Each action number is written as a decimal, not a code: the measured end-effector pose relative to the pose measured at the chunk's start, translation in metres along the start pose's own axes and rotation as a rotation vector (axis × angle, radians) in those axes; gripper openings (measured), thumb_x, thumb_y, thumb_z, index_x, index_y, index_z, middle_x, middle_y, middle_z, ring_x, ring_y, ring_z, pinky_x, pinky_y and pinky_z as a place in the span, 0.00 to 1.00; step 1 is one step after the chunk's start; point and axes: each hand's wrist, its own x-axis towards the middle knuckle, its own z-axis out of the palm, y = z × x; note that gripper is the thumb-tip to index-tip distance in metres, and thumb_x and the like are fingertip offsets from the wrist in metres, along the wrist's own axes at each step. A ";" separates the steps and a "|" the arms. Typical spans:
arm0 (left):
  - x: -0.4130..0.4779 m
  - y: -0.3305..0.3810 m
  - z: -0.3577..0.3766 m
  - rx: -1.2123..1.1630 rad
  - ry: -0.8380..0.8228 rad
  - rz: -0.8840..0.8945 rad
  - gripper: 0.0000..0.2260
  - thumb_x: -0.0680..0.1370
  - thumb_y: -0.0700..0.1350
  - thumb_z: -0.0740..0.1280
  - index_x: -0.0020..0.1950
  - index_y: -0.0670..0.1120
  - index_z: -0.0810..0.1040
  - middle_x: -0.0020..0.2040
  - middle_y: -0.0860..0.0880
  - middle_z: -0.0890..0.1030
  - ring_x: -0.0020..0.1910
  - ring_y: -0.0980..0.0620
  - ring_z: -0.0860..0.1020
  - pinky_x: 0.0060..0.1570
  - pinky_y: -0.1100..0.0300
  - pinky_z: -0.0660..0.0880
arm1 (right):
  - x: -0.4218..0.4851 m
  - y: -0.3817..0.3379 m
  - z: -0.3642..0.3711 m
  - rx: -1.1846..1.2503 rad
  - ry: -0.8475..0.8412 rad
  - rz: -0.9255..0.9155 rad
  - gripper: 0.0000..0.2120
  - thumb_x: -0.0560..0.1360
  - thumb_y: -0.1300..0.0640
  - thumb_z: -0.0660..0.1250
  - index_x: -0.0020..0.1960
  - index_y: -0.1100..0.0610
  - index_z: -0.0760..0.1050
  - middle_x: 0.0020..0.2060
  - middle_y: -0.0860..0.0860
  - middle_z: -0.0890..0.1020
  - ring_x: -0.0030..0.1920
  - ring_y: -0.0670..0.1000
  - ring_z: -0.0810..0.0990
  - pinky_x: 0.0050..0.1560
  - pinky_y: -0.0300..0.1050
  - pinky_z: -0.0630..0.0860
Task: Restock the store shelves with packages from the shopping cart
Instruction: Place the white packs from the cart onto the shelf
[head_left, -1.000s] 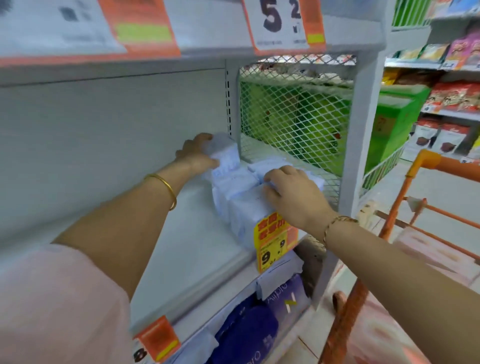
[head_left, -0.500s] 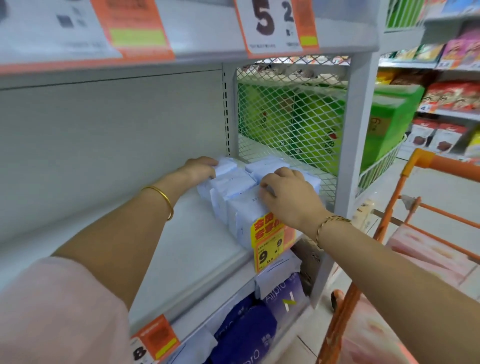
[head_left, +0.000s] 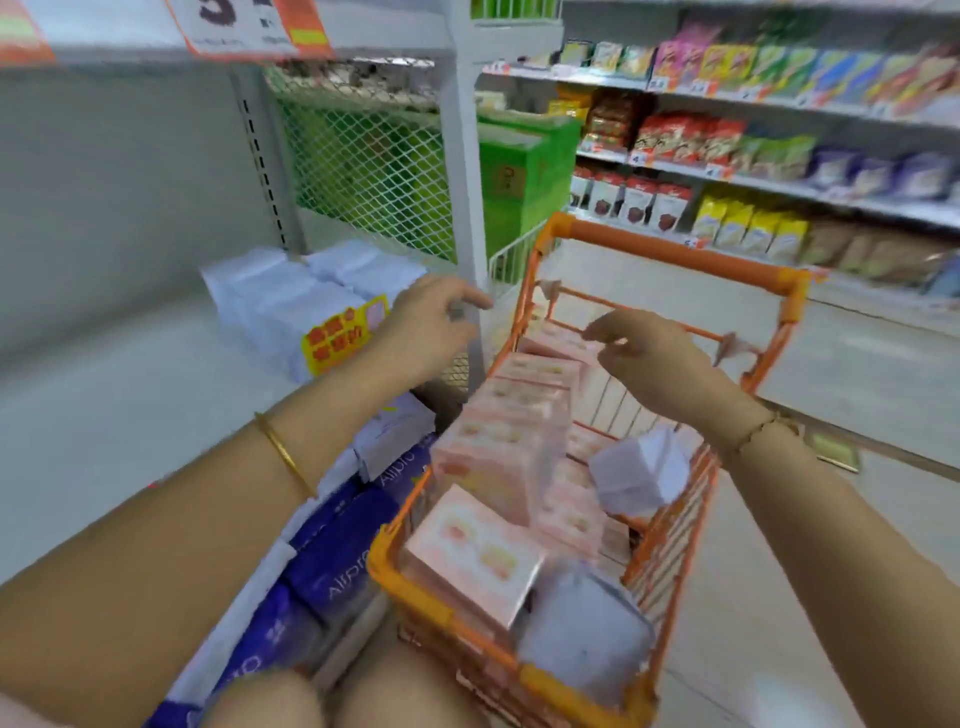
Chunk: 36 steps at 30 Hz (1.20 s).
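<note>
A: Where are the hands?
B: Neither holds anything. The left hand (head_left: 431, 322) hovers by the post (head_left: 467, 208) at the end of the shelf (head_left: 130, 415), fingers loosely bent. The right hand (head_left: 644, 353) hangs over the cart (head_left: 675, 248), just as slack, above the far pink packs (head_left: 514, 415).
A: And the stock?
B: A block of white packs (head_left: 280, 301) sits at the right end of the shelf against the mesh (head_left: 374, 171), with a yellow tag (head_left: 343, 332) on its front. In the cart the pink packs stand on edge in a row along the left wall. One white pack (head_left: 639, 473) lies tilted by the right wall, and a corner pack (head_left: 582, 639), also white, sits at the near corner, up at rim height.
A: What could go wrong?
B: I'd guess the next reach is for a white one, since that is what this shelf slot carries. Take pink by mistake and the slot ends up mixed. The corner pack looks perched, and a knock from a forearm may tip it over the rim to the floor. Pull one pink pack out carelessly and its leaning neighbours may topple. The left wrist is close to the tag and could scrape it off on a pass to the shelf. The picture is blurred, so I cannot tell how firmly anything sits
</note>
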 end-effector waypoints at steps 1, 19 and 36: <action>-0.005 0.010 0.015 0.004 -0.083 0.028 0.14 0.71 0.40 0.65 0.56 0.46 0.80 0.50 0.46 0.74 0.55 0.45 0.73 0.55 0.60 0.67 | -0.009 0.018 -0.002 -0.025 -0.041 0.075 0.15 0.77 0.63 0.61 0.63 0.59 0.73 0.64 0.57 0.74 0.60 0.57 0.75 0.57 0.44 0.69; -0.038 0.058 0.041 -0.050 -0.198 -0.035 0.12 0.76 0.40 0.62 0.52 0.57 0.76 0.59 0.50 0.72 0.59 0.52 0.72 0.60 0.53 0.70 | -0.003 0.093 0.073 -0.361 -0.406 0.390 0.36 0.68 0.47 0.72 0.68 0.58 0.59 0.57 0.61 0.72 0.59 0.61 0.73 0.53 0.51 0.75; -0.042 0.083 0.033 -0.122 -0.146 0.165 0.45 0.66 0.45 0.78 0.75 0.52 0.55 0.72 0.49 0.60 0.70 0.53 0.61 0.68 0.58 0.62 | 0.002 -0.005 -0.041 0.386 -0.023 0.121 0.29 0.72 0.34 0.59 0.56 0.59 0.72 0.49 0.56 0.75 0.46 0.57 0.76 0.42 0.48 0.71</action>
